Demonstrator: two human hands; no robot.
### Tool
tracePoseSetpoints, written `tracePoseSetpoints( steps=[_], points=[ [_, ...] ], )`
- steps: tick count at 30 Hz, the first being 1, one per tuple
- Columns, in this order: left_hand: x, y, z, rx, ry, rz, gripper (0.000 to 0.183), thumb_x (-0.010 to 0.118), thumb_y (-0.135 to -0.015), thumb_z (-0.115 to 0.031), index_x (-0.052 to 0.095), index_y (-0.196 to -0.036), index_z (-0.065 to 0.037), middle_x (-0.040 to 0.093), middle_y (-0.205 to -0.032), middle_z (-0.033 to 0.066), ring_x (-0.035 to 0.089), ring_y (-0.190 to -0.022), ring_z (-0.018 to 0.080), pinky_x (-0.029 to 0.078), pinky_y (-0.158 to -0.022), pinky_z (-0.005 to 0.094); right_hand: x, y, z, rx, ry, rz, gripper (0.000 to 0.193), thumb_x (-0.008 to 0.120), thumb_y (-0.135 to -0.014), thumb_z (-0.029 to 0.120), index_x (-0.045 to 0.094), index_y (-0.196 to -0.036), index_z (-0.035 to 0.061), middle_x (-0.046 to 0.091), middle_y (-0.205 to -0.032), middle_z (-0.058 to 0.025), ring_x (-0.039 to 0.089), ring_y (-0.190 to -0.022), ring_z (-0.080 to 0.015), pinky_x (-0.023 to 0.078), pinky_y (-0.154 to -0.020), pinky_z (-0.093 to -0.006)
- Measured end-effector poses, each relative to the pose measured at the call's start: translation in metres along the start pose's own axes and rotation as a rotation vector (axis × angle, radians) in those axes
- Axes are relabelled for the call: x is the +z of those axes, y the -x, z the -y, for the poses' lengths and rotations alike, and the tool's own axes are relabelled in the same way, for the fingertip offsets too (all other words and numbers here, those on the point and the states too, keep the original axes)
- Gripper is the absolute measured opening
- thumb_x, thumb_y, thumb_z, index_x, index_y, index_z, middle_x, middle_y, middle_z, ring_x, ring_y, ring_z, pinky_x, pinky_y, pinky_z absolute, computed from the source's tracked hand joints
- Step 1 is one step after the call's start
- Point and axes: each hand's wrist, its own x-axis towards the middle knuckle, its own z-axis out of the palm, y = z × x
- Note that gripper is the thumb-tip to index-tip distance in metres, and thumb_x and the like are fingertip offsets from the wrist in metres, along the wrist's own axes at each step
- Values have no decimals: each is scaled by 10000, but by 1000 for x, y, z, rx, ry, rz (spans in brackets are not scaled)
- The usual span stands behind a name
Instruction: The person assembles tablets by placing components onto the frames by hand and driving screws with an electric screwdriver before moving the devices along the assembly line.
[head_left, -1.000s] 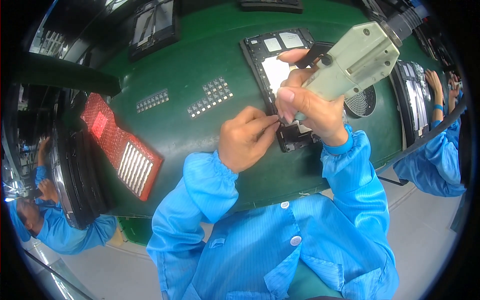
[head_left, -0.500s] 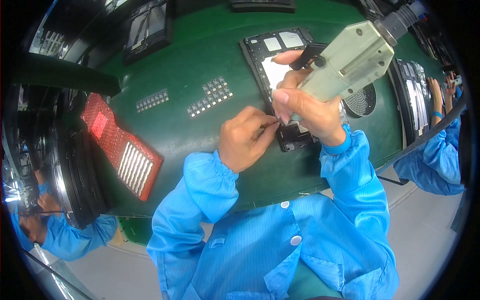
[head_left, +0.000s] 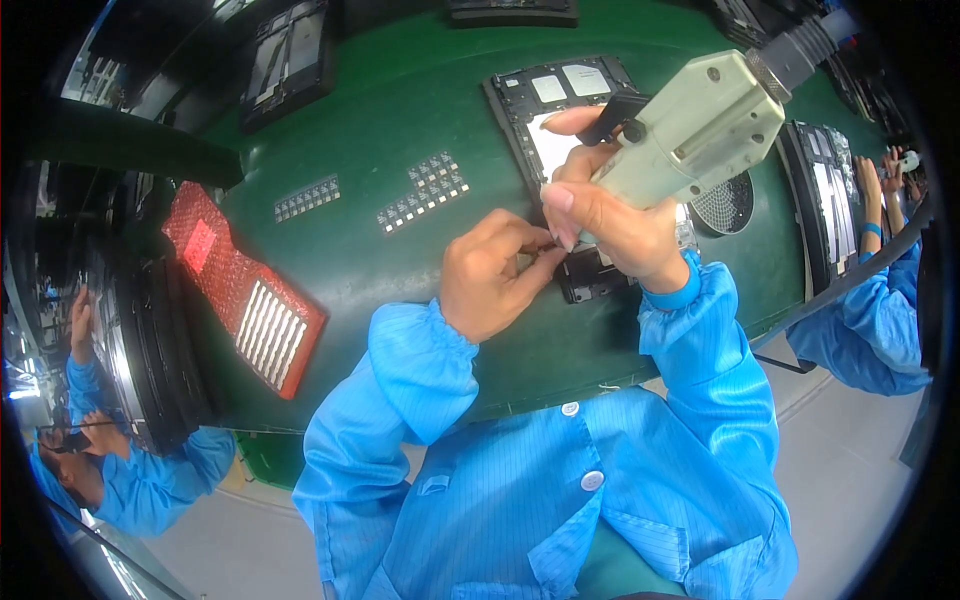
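My right hand is wrapped round a pale green electric screwdriver, its body slanting up to the right and its tip pointing down at a black flat device with white panels. Its tip is hidden behind my fingers. Beside it, my left hand is closed in a pinch at the device's left edge, thumb and forefinger close to the tip. Whatever lies between those fingertips is too small to make out. The device lies flat on the green table, partly covered by my right hand.
A round dish of small dark pieces stands right of the device. Leftward lie sheets of small parts and a red bubble-wrap pouch with white strips. Black panels stand far left, another device right. Co-workers sit on both sides.
My left thumb and forefinger are bowed a little wider, with their tips still at the device's edge. My right hand and the screwdriver have barely moved. The left co-worker's hand has gone up.
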Motion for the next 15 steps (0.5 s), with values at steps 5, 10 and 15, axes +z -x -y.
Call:
tracePoseSetpoints(
  steps=[5, 10, 15],
  points=[
    [-20, -8, -1, -232, -69, 68, 277, 747, -669, -90, 656, -916, -4, 599, -822, 115, 595, -598, 202, 453, -514, 304, -6, -2, 5, -49, 31, -28, 396, 640, -756, -52, 491, -1123, -62, 532, -564, -10, 505, -477, -72, 377, -435, -203],
    [-10, -3, -7, -146, -444, 25, 280, 766, -664, -139, 644, -875, 1, 570, -771, 89, 485, -506, 137, 411, -486, 269, -11, -2, 14, -59, 32, -83, 388, 640, -754, -47, 491, -1112, -70, 540, -558, -23, 509, -473, -83, 390, -440, -211],
    [-9, -5, -8, -114, -526, 96, 242, 758, -656, -112, 631, -832, -5, 568, -764, 97, 514, -531, 163, 428, -511, 295, -21, 0, 16, -94, 62, -112, 378, 641, -755, -44, 495, -1102, -76, 543, -555, -26, 515, -474, -85, 400, -445, -212]
  ],
)
